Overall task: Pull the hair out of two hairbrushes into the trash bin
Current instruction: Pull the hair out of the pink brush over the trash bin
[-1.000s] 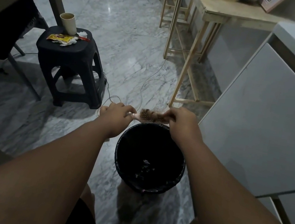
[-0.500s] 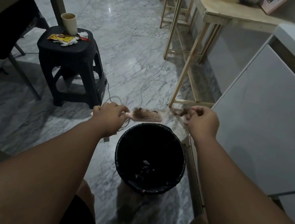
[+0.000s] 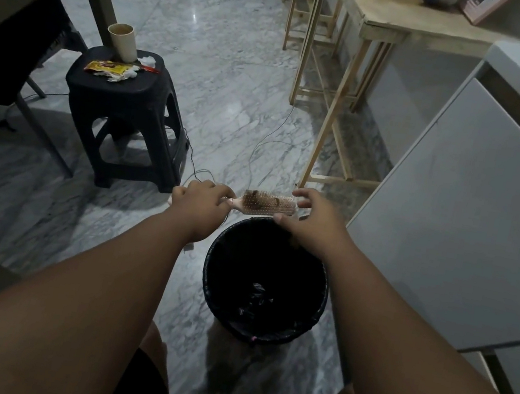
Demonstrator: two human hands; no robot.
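Starting nearest the person, the trash bin (image 3: pixel 267 280) sits on the marble floor between the two outstretched forearms, black liner inside, a few scraps at the bottom. Just past its far rim, the hairbrush (image 3: pixel 267 204) hangs in the air, bristles up, with brown hair (image 3: pixel 260 196) matted across the pad. Its long axis runs left to right across the bin's far edge, handle to the left, head to the right.

The left hand (image 3: pixel 200 205) has its grip pressed tight around the handle, holding the brush level. The right hand (image 3: pixel 311 221) is at the head end, fingers spread, thumb below the brush tip and forefinger above it, touching or all but touching, pinching nothing that can be seen. That right hand is the nearer one to the hair, which lies just to its left along the bristles; a pluck from there looks like the next call, and the bin is directly beneath for the drop.

Only one brush is in view; the second cannot be found.

Farther beyond the bin to the left, a black stool (image 3: pixel 124 115) carries a paper cup (image 3: pixel 123 41) and a yellow wrapper (image 3: pixel 108 68), its print too small to read. No other writing is legible.
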